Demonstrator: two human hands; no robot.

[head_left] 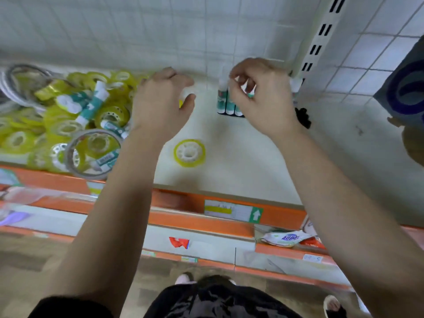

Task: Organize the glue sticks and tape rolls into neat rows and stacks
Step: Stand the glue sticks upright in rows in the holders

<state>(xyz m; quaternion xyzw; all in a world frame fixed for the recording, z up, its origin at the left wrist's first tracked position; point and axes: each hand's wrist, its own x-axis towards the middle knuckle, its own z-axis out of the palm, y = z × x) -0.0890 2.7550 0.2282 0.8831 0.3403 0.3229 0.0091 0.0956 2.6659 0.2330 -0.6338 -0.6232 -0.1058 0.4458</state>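
You're working the white shelf point(252, 161) with the orange front edge. The biggest job is still the pile point(59, 125) on the left, yellow tape rolls with loose glue sticks point(93, 104) lying every which way across it.

Your left hand point(160, 104) is at the pile's right edge with the fingers curled. A bit of white and yellow shows by the thumb, but it's too blurry to tell if you're holding anything.

Your right hand point(263, 99) is curled over the upright row point(226, 102) of glue sticks at the back right. I can't tell there either if it's grasping one.

One tape roll point(189, 153) lies flat between your arms.

I'd say you're mid row-building. Next, probably pull another stick from the pile and stand it flush against the row without knocking the others over.
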